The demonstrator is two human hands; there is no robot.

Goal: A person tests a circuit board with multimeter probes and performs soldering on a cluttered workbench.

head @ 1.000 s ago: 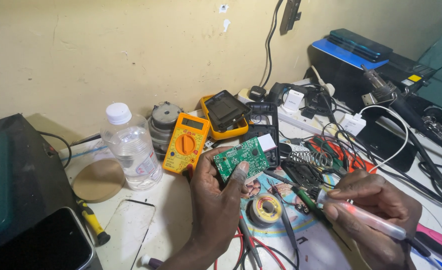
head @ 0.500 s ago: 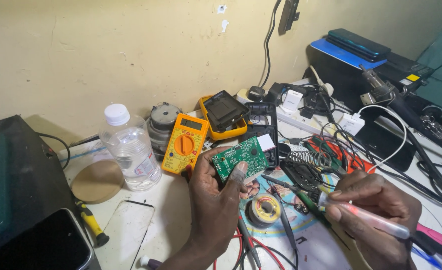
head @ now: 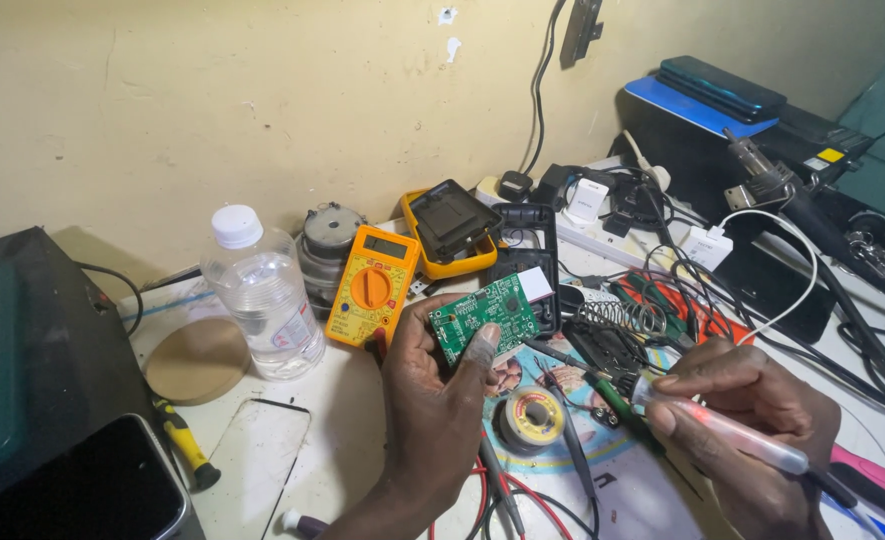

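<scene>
My left hand point(head: 432, 400) holds a small green circuit board point(head: 484, 318) upright by its edges, thumb on its lower right corner. My right hand point(head: 752, 425) grips a soldering iron point(head: 702, 420) with a translucent handle that glows red inside. Its metal tip point(head: 547, 350) points left and sits just below the board's right edge. A spool of solder wire point(head: 532, 418) lies on the table between my two hands.
A yellow multimeter point(head: 370, 285) and a clear plastic bottle point(head: 262, 295) stand to the left. A coiled iron stand point(head: 622, 322), tangled cables, a power strip point(head: 602, 225) and black boxes crowd the right. A dark device point(head: 42, 400) fills the left edge.
The soldering iron's tip has moved left and up, closer to the circuit board. My left hand keeps the board nearly still.
</scene>
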